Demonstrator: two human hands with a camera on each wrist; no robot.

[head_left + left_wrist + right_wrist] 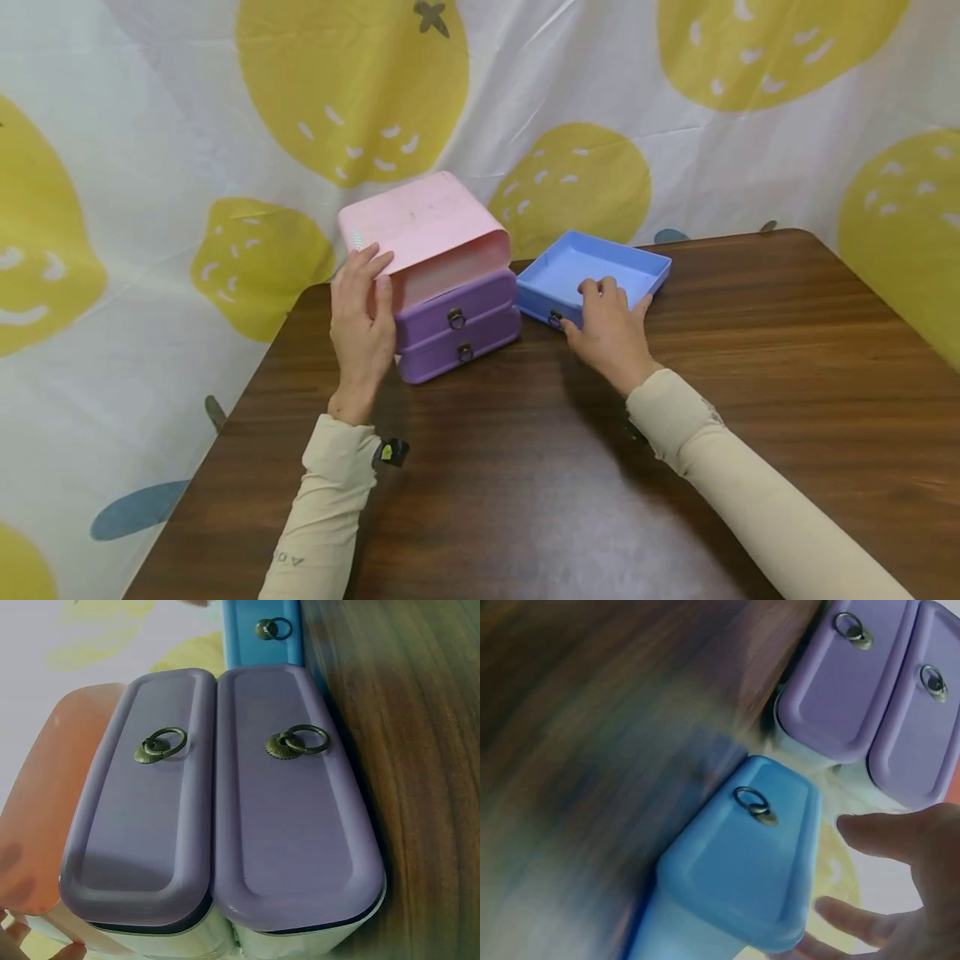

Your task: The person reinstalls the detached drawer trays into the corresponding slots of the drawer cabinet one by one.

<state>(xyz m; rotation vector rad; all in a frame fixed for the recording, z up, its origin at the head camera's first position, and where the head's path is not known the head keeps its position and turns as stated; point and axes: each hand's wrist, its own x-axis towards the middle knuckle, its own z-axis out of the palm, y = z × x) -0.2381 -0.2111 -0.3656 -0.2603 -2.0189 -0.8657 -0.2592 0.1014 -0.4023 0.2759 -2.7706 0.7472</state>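
In the head view, a pink drawer case (423,221) stands on the table with an open slot at its top. Below the slot sit two purple drawers, the upper purple drawer (427,319) and the lower purple drawer (435,357), each with a brass ring pull. My left hand (362,321) rests on the case's left side, fingers over the top, thumb at the slot's edge. A light-blue drawer (573,260) lies to the right, its ring pull facing me. Over its near right part is my right hand (611,333), fingers loosely bent and thumb spread, close to its rim.
Everything stands on a dark wood-grain table (525,483). Behind it hangs a white curtain (525,67) printed with yellow lemons. The blue drawer's left corner is close beside the purple drawers.
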